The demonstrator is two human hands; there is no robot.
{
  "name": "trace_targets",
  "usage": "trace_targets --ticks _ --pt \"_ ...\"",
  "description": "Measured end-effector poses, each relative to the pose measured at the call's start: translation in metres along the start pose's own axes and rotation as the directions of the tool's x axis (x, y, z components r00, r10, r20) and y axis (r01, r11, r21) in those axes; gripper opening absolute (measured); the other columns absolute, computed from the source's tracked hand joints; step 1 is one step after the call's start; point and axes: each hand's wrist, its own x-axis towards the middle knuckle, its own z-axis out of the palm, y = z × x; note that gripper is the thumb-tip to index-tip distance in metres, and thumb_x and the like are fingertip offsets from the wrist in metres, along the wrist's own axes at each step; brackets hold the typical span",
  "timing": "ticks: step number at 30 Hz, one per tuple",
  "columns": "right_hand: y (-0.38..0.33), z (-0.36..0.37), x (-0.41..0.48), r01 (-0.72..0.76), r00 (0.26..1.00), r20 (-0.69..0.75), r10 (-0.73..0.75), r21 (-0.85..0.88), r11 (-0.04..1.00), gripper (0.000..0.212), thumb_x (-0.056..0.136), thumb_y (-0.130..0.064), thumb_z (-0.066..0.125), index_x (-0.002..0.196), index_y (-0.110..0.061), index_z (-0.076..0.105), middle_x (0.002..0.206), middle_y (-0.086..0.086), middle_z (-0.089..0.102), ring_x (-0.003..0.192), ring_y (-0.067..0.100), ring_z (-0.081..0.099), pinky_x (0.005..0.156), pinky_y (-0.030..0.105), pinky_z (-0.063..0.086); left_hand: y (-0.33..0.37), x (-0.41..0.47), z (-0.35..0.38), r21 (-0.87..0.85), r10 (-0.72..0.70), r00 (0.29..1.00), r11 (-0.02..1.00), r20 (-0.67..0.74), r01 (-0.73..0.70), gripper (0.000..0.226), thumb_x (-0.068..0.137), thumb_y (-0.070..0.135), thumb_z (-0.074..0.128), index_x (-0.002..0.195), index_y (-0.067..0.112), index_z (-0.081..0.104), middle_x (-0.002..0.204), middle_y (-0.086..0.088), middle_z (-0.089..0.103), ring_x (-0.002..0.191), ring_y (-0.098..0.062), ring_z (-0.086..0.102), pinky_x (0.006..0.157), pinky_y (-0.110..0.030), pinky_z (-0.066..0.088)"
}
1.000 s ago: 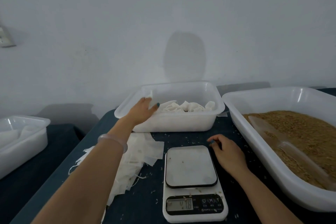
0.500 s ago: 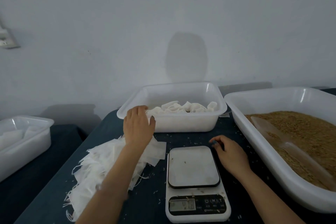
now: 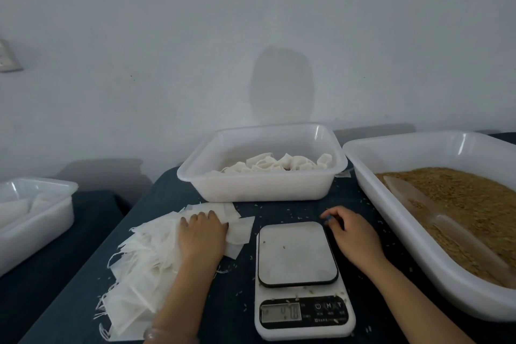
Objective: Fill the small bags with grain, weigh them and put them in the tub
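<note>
1. Evidently the grain tray (image 3: 391, 220) along the right edge of the frame is untouched. The grain (image 3: 469, 198) lies as it did a second ago, and the scoop (image 3: 446, 232) rests on it with no hand near.
2. The tub (image 3: 262, 187), centre frame by the wall, holds the filled bags (image 3: 273, 165). The left hand has left its near-left rim.
3. The pile of empty bags (image 3: 145, 260), lower left of centre, is where that hand has come down.
4. The scale (image 3: 301, 315), bottom centre, has a bare plate apart from a few stray grains. Its display is too blurred to read.
5. The left hand (image 3: 202, 234) lies palm-down on the pile's upper end, fingers fairly flat, pressing rather than plainly pinching. One round looks finished and a new one seems to be starting. The next move is likely to separate a single bag from the pile.
6. The right hand (image 3: 351, 234) stays just right of the scale's plate, fingers loosely curled and apparently holding nothing.
</note>
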Motion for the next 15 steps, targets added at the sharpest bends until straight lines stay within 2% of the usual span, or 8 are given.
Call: trace_targets --ticks 4,6,8,12,15 --pt "0.000 0.000 0.001 0.003 1.000 0.005 -0.002 -0.021 1.000 0.015 0.098 -0.027 0.050 0.100 -0.038 0.059 0.102 -0.018 0.062 0.094 0.002 0.053 0.068 0.021 0.038 0.002 0.001 -0.005 -0.190 0.031 0.993 0.980 -0.109 -0.052 0.027 0.099 0.037 0.048 0.118 0.021 0.058 0.123 0.001 0.057 0.115 -0.018 0.050 0.089 -0.028 0.043" --pt "0.000 -0.001 0.001 0.003 1.000 0.004 -0.003 -0.024 1.000 0.015 0.098 -0.027 0.050 0.100 -0.038 0.060 0.102 -0.018 0.062 0.094 0.002 0.053 0.068 0.020 0.038 0.002 0.002 -0.008 -0.257 0.023 0.983 0.964 -0.184 -0.071 0.021 0.099 0.032 0.050 0.109 0.018 0.063 0.115 0.001 0.058 0.111 -0.018 0.051 0.082 -0.027 0.043" --pt "-0.001 -0.001 0.001 0.003 1.000 0.002 -0.002 -0.026 1.000 0.015 0.098 -0.027 0.050 0.102 -0.036 0.061 0.103 -0.018 0.062 0.095 0.002 0.053 0.070 0.021 0.039 0.001 0.003 -0.011 -0.308 0.004 0.969 0.948 -0.247 -0.082 0.022 0.101 0.030 0.046 0.098 0.017 0.064 0.101 0.001 0.061 0.097 -0.016 0.055 0.071 -0.027 0.043" --pt "-0.002 -0.001 0.000 -0.001 1.000 0.001 0.001 -0.026 1.000 0.015 0.099 -0.027 0.050 0.105 -0.035 0.061 0.104 -0.017 0.062 0.097 0.002 0.053 0.073 0.023 0.040 0.002 0.000 -0.018 -0.397 -0.055 0.928 0.912 -0.368 -0.103 0.012 0.102 0.029 0.037 0.097 0.019 0.043 0.076 0.005 0.053 0.064 -0.015 0.050 0.054 -0.030 0.033" --pt "-0.001 0.000 0.000 0.005 1.000 -0.009 -0.005 -0.025 1.000 0.016 0.098 -0.027 0.050 0.107 -0.033 0.062 0.106 -0.016 0.063 0.097 0.002 0.054 0.073 0.023 0.040 0.005 -0.001 -0.022 -0.594 -0.141 0.900 0.790 -0.411 -0.148 0.007 0.101 0.022 0.033 0.107 0.020 0.035 0.076 0.004 0.051 0.064 -0.016 0.050 0.056 -0.031 0.035"
